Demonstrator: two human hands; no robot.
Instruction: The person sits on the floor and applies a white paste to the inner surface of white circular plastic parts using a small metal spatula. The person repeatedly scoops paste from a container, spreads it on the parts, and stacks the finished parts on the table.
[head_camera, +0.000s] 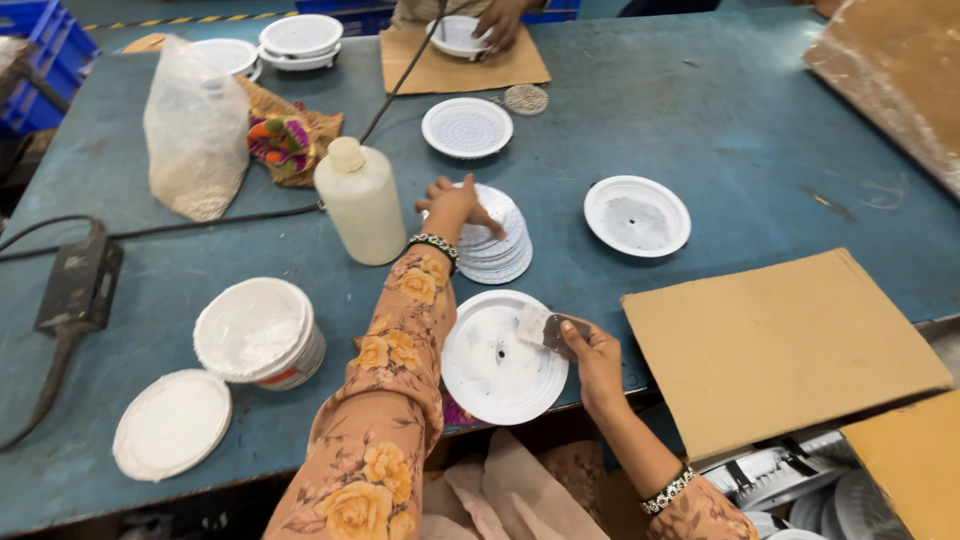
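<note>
The left hand (455, 203) reaches out with fingers curled down onto the top of a stack of discs (495, 240), its grip pressed on the top disc; whether it pinches one is hidden by the knuckles. The right hand (593, 355) pinches a small scraper (545, 327) between thumb and fingers, its pale blade lying on a white plate (500, 360) at the near edge of the blue worktop (740, 130). The plate's near rim overhangs the edge, above cloth. At 9 o'clock from the plate stands an open tub (258, 332) of white paste, its lid (172, 423) lying at 7 o'clock of it. A bottle (360, 200) stands just beside the left wrist at 9 o'clock. Another plate (637, 215) lies at 3 o'clock of the stack, a perforated one (467, 127) at 12. A cardboard sheet (780, 345) lies right of the scraper. At the far edge another person's hand (497, 22) rests on a plate, cut off by the frame.
</note>
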